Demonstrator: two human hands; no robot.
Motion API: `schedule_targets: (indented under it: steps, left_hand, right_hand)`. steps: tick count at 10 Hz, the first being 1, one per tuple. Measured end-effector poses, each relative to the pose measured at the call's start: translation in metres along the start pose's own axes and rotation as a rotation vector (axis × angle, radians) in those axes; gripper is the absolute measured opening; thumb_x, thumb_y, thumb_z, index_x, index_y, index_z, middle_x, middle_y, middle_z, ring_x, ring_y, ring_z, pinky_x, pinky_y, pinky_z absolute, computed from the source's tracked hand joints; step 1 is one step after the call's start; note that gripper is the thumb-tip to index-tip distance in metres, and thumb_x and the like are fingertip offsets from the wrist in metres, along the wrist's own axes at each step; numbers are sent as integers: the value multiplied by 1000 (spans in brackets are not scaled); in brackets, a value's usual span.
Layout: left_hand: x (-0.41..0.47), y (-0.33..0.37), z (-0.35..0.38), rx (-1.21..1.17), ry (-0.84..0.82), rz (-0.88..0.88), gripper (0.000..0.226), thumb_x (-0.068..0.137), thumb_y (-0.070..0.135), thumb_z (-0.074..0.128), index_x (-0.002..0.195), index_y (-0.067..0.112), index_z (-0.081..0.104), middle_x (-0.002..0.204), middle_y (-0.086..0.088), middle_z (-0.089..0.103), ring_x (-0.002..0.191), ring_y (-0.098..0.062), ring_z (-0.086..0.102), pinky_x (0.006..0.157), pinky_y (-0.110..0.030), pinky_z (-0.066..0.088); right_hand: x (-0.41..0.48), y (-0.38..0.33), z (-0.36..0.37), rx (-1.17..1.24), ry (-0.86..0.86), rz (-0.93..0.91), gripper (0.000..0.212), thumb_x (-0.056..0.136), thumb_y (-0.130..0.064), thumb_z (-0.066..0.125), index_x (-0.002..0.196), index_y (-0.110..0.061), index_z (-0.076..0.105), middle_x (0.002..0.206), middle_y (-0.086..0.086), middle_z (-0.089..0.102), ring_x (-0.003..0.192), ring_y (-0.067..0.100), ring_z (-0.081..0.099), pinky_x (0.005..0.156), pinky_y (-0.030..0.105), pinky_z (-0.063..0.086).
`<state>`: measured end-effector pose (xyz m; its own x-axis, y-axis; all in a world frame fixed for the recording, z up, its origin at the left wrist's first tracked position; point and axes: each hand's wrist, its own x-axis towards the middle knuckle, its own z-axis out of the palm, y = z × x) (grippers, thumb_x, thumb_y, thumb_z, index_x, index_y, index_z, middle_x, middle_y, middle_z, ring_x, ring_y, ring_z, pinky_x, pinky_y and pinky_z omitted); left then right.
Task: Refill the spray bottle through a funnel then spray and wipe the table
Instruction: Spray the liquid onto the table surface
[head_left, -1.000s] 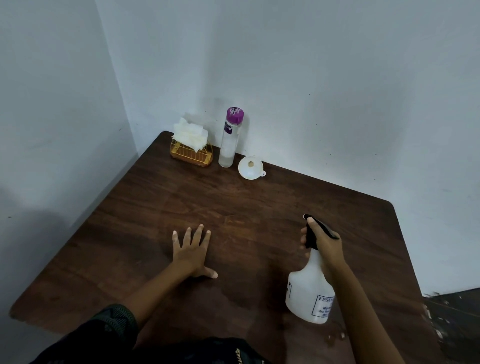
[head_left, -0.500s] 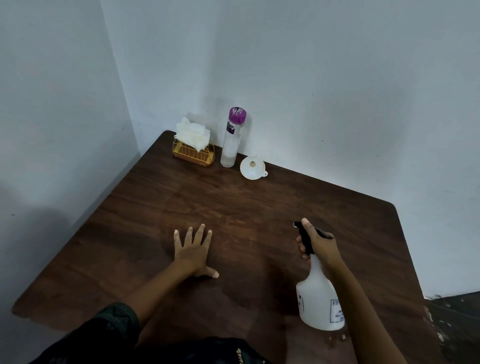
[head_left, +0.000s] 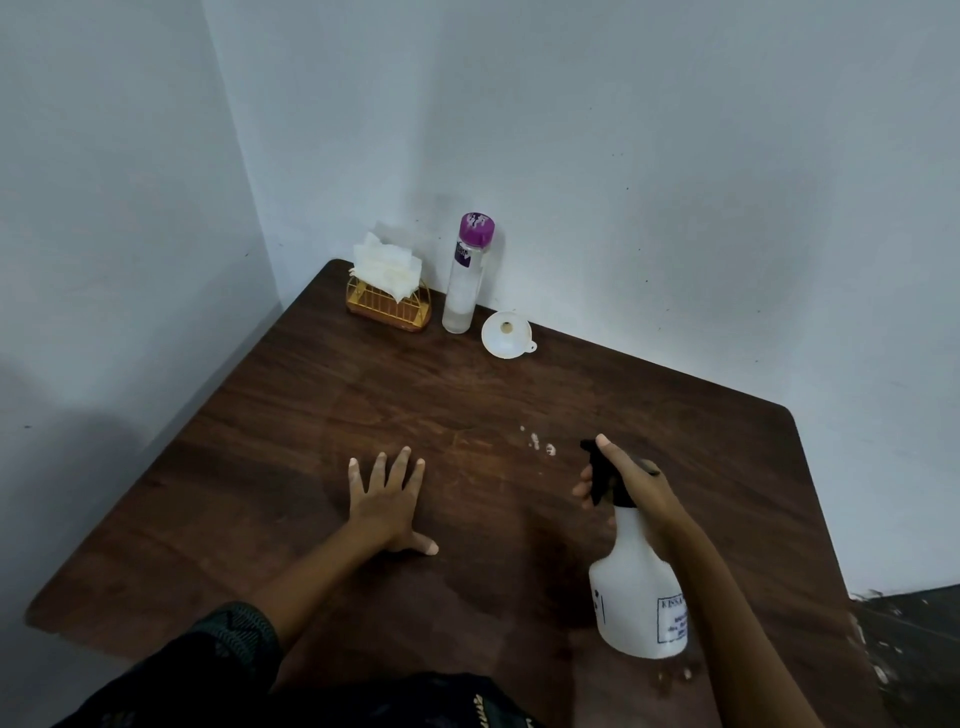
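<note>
Since half a second ago we note droplets (head_left: 537, 444) newly landed just beyond the nozzle of the spray bottle (head_left: 636, 587), upright at near right, clasped at its trigger head by the right hand (head_left: 631, 480); the flat, splayed left hand (head_left: 387, 501) lies nearer the far-left tissues (head_left: 387, 267).

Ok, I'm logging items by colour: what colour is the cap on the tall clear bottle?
The cap is purple; head view shows it best.
</note>
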<state>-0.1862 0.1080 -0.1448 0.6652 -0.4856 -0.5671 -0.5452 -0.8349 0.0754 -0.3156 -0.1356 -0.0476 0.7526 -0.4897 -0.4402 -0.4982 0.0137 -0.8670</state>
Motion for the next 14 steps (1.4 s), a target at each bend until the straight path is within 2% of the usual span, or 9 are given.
schedule_targets:
  steps: [2,4,5,7,8,9,11,13,14]
  left_hand:
    - [1,0,0,10,-2,7,119,72,70,59,148,19,-18,155,-6,-27,144,-33,-19,109,-61,-13]
    - [1,-1,1,6,1,3,120,71,71,59,148,19,-18,156,-6,-26,144,-33,-19,109,-62,-13]
    - [2,-1,2,4,4,7,120,72,71,59,148,19,-17,156,-6,-26,144,-33,-19,108,-62,-14]
    - [2,-1,3,4,3,4,120,71,71,59,148,20,-17,156,-5,-26,144,-32,-19,109,-62,-14]
    - [2,-1,3,4,5,-3,121,71,72,59,148,20,-17,156,-5,-26,144,-32,-19,109,-62,-13]
    - [2,0,3,13,-3,-3,121,71,72,59,148,20,-18,156,-5,-27,144,-32,-19,109,-62,-13]
    - [3,0,2,13,-6,-11,121,70,72,60,148,20,-17,156,-5,-26,144,-32,-18,108,-63,-14]
    - [3,1,2,21,0,-18,121,70,72,60,149,21,-15,156,-4,-25,144,-32,-17,108,-63,-14]
    - [2,0,2,18,11,-21,120,70,72,60,149,21,-15,156,-4,-24,145,-32,-17,108,-63,-15]
  right_hand:
    - [7,5,12,-37,106,-4,49,88,-46,57,71,1,64,57,14,56,46,19,50,44,27,41]
    - [-1,-4,10,-179,-168,20,58,87,-49,53,85,7,66,71,22,69,63,28,64,60,31,50]
    - [-5,3,16,-115,-45,14,46,88,-40,58,73,2,65,47,5,58,42,15,51,41,22,41]
    - [-11,9,-3,-219,-237,22,53,92,-46,48,88,3,67,81,19,72,68,30,66,59,30,52]
    - [-11,12,-8,-165,-76,-4,50,91,-45,49,88,1,68,81,18,72,67,26,66,58,30,52]
    - [-8,17,-13,53,251,-18,43,89,-38,57,81,3,65,63,13,61,45,14,54,40,22,44]
    - [-7,13,-29,58,182,-2,38,90,-40,54,85,-5,66,71,19,65,63,29,61,60,35,49]
    - [-5,26,-36,122,435,5,46,88,-43,57,73,-1,64,61,13,57,48,19,50,46,28,43]
    - [-8,31,-39,132,410,63,46,89,-44,56,74,-1,64,58,12,59,45,18,53,42,24,44]
